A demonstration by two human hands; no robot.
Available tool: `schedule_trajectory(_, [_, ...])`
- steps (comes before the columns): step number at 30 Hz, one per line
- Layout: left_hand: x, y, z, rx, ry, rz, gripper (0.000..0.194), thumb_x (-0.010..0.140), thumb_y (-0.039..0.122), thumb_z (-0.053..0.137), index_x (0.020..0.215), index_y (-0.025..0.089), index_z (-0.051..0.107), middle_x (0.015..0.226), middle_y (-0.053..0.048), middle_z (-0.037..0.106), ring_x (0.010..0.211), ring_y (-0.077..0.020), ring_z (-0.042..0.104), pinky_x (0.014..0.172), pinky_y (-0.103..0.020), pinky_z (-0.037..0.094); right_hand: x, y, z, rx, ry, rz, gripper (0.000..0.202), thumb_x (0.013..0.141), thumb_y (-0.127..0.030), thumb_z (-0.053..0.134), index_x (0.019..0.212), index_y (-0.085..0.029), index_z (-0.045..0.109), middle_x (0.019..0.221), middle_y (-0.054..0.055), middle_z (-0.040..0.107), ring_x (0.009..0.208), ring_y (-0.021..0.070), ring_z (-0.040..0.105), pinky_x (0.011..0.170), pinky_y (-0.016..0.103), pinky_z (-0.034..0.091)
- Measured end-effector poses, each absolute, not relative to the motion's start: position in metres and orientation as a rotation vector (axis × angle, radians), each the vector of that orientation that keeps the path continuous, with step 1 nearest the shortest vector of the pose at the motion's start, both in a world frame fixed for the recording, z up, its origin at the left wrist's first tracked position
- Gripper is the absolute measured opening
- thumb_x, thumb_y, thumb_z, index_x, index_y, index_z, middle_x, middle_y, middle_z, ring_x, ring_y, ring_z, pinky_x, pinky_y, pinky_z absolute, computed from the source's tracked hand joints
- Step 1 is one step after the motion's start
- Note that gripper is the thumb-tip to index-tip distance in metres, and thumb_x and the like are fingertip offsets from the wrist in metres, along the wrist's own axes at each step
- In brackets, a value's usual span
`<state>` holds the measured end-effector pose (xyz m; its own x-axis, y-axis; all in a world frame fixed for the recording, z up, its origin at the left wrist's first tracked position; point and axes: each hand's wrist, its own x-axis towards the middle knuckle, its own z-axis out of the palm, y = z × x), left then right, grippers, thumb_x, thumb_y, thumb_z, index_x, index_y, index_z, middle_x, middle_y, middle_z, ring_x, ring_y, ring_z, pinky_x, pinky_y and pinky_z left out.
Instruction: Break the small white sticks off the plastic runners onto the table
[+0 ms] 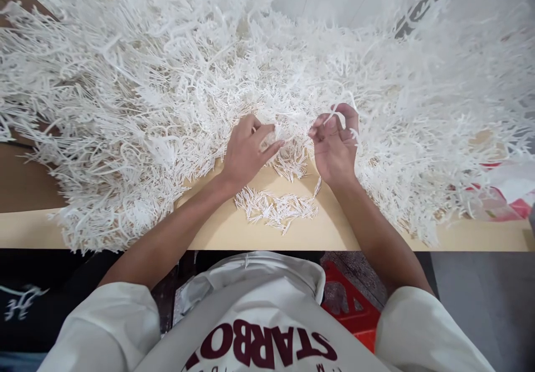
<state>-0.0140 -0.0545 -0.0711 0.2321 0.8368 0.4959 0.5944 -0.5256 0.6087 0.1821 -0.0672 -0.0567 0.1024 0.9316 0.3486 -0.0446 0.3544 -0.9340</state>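
Observation:
A large heap of white branched plastic pieces [179,82] covers most of the table. My left hand [251,146] is at the heap's front edge, thumb and forefinger apart, with white pieces just beyond the fingertips. To its right, my right hand [336,141] is turned palm up, its fingers closed on a curved white branched piece [352,102] that loops above the fingers. Between my forearms, a small pile of short white sticks [278,207] lies near the table's front edge.
The pale yellow table [330,233] ends just before my body. Brown cardboard [25,177] stands at the left, and a red and clear plastic bag [497,196] lies at the right. Below the table is a red plastic stool [355,311].

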Motion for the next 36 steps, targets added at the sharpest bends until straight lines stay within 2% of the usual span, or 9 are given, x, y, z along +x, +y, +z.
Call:
schedule_trajectory(5, [-0.016,-0.055,-0.067,2.385,1.121,1.192,0.012,0.084,0.022,0.056,0.075,0.019,0.050,0.123,-0.007,0.057,0.113,-0.0225,0.052,0.096,-0.041,0.037,0.188,-0.062,-0.060,-1.051,-1.438,0.768,0.032,0.092,-0.058,0.037,0.118,-0.040,0.044,0.094,-0.001,0.060,0.073,0.0120,0.060,0.072,0.032,0.054])
schedule_trajectory(9, [-0.014,-0.057,-0.070,2.428,1.052,1.141,0.017,0.079,0.010,0.052,0.070,0.020,0.040,0.080,-0.001,0.059,0.086,-0.0156,0.058,0.078,-0.032,0.043,0.192,-0.060,-0.061,-1.082,-1.483,0.710,0.040,0.092,-0.062,0.033,0.124,-0.041,0.042,0.099,0.001,0.061,0.075,0.0133,0.060,0.066,0.031,0.053])
schedule_trajectory(12, [-0.014,-0.057,-0.074,2.300,1.121,1.194,0.014,0.079,0.014,0.053,0.090,0.020,0.047,0.081,0.000,0.056,0.072,-0.0110,0.053,0.067,-0.027,0.043,0.191,-0.060,-0.059,-1.030,-1.324,0.834,0.035,0.089,-0.059,0.045,0.117,-0.039,0.049,0.086,-0.002,0.059,0.071,0.0113,0.060,0.066,0.028,0.052])
schedule_trajectory(16, [-0.018,-0.054,-0.072,2.245,1.139,1.288,0.035,0.087,0.015,0.044,0.122,0.022,0.045,0.092,-0.002,0.059,0.082,-0.0114,0.056,0.075,-0.027,0.047,0.189,-0.062,-0.057,-0.953,-1.116,1.011,0.033,0.081,-0.054,0.061,0.107,-0.036,0.054,0.077,-0.005,0.057,0.065,0.0087,0.057,0.068,0.025,0.052])
schedule_trajectory(21, [-0.021,-0.051,-0.073,2.500,1.090,1.238,0.029,0.087,0.006,0.037,0.094,0.020,0.062,0.089,-0.004,0.058,0.080,-0.0129,0.055,0.073,-0.028,0.046,0.189,-0.062,-0.058,-0.963,-1.165,1.013,0.031,0.082,-0.052,0.061,0.107,-0.035,0.054,0.081,-0.004,0.058,0.069,0.0108,0.058,0.071,0.029,0.053])
schedule_trajectory(25, [-0.020,-0.051,-0.080,2.726,0.956,1.117,0.029,0.089,0.008,0.039,0.107,0.019,0.059,0.106,-0.006,0.063,0.096,-0.0153,0.059,0.084,-0.031,0.047,0.188,-0.060,-0.064,-1.009,-1.263,0.901,0.026,0.076,-0.044,0.071,0.091,-0.031,0.055,0.082,-0.004,0.055,0.073,0.0102,0.056,0.074,0.029,0.053])
schedule_trajectory(29, [-0.020,-0.052,-0.083,2.646,1.025,1.173,0.029,0.094,0.023,0.043,0.121,0.016,0.051,0.113,-0.008,0.066,0.099,-0.0152,0.062,0.087,-0.029,0.048,0.186,-0.060,-0.068,-1.110,-1.273,0.718,0.029,0.076,-0.040,0.072,0.076,-0.024,0.047,0.082,-0.004,0.054,0.072,0.0077,0.056,0.070,0.027,0.053])
schedule_trajectory(33, [-0.019,-0.053,-0.078,2.462,1.116,1.180,0.025,0.093,0.035,0.047,0.108,0.017,0.058,0.101,-0.006,0.070,0.088,-0.0132,0.064,0.082,-0.026,0.049,0.183,-0.062,-0.064,-1.111,-1.294,0.702,0.027,0.082,-0.040,0.066,0.082,-0.024,0.044,0.100,-0.003,0.060,0.071,0.0069,0.062,0.070,0.029,0.055])
schedule_trajectory(36, [-0.017,-0.054,-0.072,2.373,1.010,1.159,0.016,0.091,0.028,0.049,0.092,0.017,0.060,0.092,-0.004,0.070,0.087,-0.0118,0.064,0.082,-0.025,0.048,0.180,-0.064,-0.062,-1.021,-1.315,0.797,0.025,0.086,-0.042,0.060,0.086,-0.026,0.041,0.093,-0.004,0.064,0.075,0.0087,0.067,0.073,0.030,0.058])
